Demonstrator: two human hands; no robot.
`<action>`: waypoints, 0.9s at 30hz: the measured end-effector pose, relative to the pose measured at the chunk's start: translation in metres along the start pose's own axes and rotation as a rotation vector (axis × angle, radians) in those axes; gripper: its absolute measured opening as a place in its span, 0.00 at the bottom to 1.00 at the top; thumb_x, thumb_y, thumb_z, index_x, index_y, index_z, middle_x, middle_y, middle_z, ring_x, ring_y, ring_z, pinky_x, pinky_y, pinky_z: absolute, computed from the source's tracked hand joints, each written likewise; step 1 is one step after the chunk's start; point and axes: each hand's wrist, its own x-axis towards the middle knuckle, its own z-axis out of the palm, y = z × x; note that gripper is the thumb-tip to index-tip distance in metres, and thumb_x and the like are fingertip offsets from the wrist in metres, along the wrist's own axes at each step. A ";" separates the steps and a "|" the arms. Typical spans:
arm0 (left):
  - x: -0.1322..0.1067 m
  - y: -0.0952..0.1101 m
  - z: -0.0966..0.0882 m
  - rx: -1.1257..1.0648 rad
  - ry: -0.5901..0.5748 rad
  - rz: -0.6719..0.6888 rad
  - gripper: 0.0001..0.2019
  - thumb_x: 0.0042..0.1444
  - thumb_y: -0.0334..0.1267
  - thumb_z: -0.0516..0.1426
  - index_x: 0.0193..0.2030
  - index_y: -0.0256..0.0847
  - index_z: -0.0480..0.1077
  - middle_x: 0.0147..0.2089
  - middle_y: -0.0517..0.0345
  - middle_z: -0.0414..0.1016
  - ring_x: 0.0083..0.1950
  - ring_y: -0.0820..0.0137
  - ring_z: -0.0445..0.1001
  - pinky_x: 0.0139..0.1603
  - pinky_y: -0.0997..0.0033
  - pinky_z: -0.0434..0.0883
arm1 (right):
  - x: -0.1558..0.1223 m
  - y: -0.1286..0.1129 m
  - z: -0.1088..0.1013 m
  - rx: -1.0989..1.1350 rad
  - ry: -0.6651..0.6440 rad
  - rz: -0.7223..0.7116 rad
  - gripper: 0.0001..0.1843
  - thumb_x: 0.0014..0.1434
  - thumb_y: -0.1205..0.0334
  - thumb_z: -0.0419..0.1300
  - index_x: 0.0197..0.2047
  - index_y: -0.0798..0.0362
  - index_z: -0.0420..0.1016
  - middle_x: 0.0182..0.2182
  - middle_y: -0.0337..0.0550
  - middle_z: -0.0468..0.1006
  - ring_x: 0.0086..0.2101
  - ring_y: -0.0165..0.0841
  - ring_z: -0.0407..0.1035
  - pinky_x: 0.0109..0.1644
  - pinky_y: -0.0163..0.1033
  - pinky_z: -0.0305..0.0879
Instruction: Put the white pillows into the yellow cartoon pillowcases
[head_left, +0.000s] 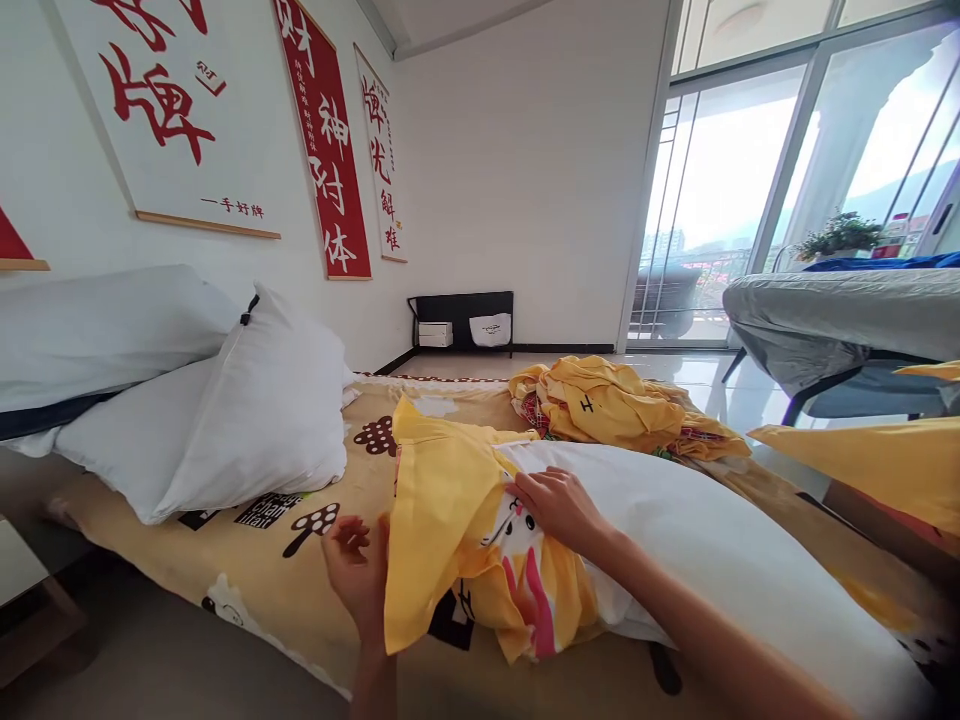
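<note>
Right hand [566, 510]: the thumb and fingers were closed on the edge of the yellow cover [439, 480], where it met the end of the white pillow [712, 530]. Left hand [354, 575]: the fingers were curled beside the cover's flared flap; the cloth hid part of the hand, so whether it gripped could not be told. The cover lay loosely gathered about the pillow end, on the bed sheet [270, 590], between the hands.

Step in hand, as judged: fitting the cover over the pillow. The next move appeared to call for a secure hold on both sides of the opening, with the filling fed inward and the folds drawn smooth.

Markings: the cover bore a rabbit print with pink ears. On the sheet, a black printed block [266, 508] showed "cham" among partly legible letters. The yellow cloth pile [611, 400] carried a black mark resembling a turned "H".

Wall items: the red scroll [326, 150] read "财神附体". The large white scroll [169, 110] showed "牌", with "一手好牌" beneath. The narrow scroll [382, 160] ended in "解难". Lettering on the white bag [491, 330] was too small to read.
</note>
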 end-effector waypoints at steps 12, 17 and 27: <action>0.006 0.004 -0.067 0.437 -0.832 -0.413 0.27 0.47 0.61 0.58 0.40 0.37 0.74 0.41 0.45 0.79 0.43 0.55 0.76 0.40 0.64 0.72 | -0.014 -0.048 0.020 0.163 -0.114 -0.163 0.21 0.70 0.56 0.45 0.29 0.54 0.69 0.23 0.40 0.74 0.24 0.28 0.67 0.35 0.37 0.51; 0.021 0.012 -0.064 0.515 -0.654 -0.245 0.24 0.45 0.56 0.61 0.42 0.40 0.71 0.45 0.48 0.78 0.48 0.55 0.75 0.44 0.65 0.72 | -0.024 -0.038 0.005 0.434 -0.266 0.114 0.20 0.70 0.55 0.40 0.33 0.51 0.65 0.29 0.40 0.74 0.29 0.31 0.67 0.36 0.36 0.55; 0.037 -0.004 -0.042 0.171 -0.719 -0.757 0.09 0.32 0.31 0.57 0.26 0.38 0.69 0.28 0.56 0.76 0.35 0.64 0.76 0.33 0.71 0.70 | -0.050 -0.050 -0.026 0.914 -0.663 0.398 0.09 0.54 0.56 0.58 0.30 0.54 0.68 0.34 0.44 0.75 0.36 0.36 0.68 0.39 0.38 0.63</action>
